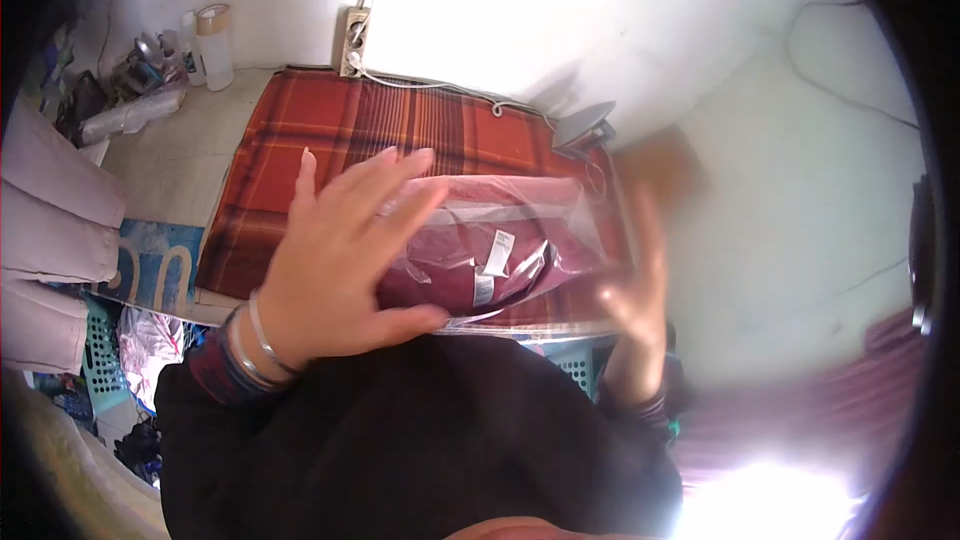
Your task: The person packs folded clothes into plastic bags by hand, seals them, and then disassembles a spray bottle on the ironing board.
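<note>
A folded maroon garment [430,265] lies inside a clear plastic bag [570,225] in front of me, with white labels [498,253] showing through. My left hand [345,255] is over the bag's left end, fingers spread and thumb stretched along its near edge. Whether its palm touches the plastic I cannot tell. Off the bag's right end is my right hand [640,285], slightly blurred, its thumb apart from the raised fingers and nothing between them. Under the bag lies a red plaid cloth [290,160].
An iron [583,128] stands at the cloth's back right corner. Its cord runs toward a power strip [354,40] on the wall. Bottles [214,50] and clutter stand at the back left. Pale fabric [50,230] hangs at the left, near a teal basket [103,350] below.
</note>
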The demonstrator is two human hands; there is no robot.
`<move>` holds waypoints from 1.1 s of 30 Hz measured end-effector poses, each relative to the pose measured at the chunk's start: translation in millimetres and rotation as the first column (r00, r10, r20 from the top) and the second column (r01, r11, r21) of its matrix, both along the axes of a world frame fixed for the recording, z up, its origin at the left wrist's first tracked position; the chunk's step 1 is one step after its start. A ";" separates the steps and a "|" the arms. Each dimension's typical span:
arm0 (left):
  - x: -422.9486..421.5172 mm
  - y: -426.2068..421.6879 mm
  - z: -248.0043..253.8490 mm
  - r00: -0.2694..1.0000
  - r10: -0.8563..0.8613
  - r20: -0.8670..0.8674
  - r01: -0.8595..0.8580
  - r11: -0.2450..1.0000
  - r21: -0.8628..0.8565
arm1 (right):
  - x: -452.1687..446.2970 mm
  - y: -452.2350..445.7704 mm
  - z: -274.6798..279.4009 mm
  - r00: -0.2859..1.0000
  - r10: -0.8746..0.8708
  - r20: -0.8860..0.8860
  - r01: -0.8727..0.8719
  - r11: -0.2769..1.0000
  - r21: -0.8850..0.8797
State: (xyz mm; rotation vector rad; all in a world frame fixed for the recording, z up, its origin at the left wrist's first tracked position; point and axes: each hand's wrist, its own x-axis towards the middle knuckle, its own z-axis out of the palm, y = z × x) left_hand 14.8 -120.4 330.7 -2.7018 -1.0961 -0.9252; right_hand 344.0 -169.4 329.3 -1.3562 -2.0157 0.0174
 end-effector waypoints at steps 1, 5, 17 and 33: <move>-22.4 12.8 -18.2 0.945 -0.226 0.236 0.230 0.973 0.012 | 12.2 3.0 -22.1 0.959 0.099 -0.265 -0.113 0.993 -0.037; -16.6 16.3 -126.6 0.681 -0.111 0.724 0.394 0.889 -0.235 | 41.7 28.9 -149.4 0.613 0.080 -0.786 -0.412 0.881 -0.232; 25.9 58.3 -253.1 0.507 0.584 0.634 0.134 0.674 -0.727 | 31.1 181.5 -238.6 0.251 -0.151 -0.956 -0.841 0.455 -0.293; -37.3 -128.8 -263.1 0.063 0.857 0.512 0.764 0.289 -0.576 | -75.0 93.3 -247.9 0.472 -0.454 -0.756 -0.820 0.090 -0.565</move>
